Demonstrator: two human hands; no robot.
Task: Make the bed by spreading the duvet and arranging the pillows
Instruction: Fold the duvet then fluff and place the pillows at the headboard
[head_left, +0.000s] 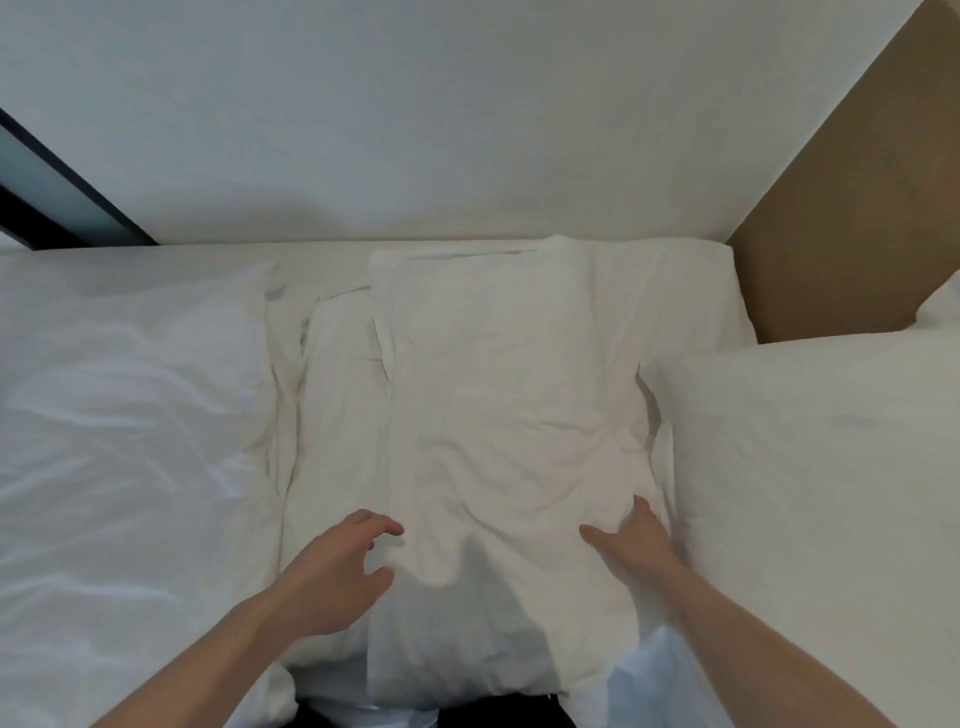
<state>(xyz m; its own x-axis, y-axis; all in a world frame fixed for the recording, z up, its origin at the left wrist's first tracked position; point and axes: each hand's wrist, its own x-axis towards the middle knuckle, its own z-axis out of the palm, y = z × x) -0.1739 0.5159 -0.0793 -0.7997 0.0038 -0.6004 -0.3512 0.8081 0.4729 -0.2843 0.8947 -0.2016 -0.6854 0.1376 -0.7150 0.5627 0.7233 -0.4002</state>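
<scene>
White bed (332, 270) against a pale wall (467, 114), brown headboard panel (857, 208) far right. Duvet (114, 415) bunched on the left, another pillow (810, 467) on the right. Centre stage, a creased pillow (498, 405) lies lengthways. Left hand (337, 566) hovers at its near left edge, fingers loosely curled, holding nothing; right hand (634, 545) lies flat, fingers spread, on its near right corner.

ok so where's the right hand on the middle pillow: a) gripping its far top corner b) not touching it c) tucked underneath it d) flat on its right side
d: the right hand lies with fingers spread on the middle pillow, on its near right part.
</scene>
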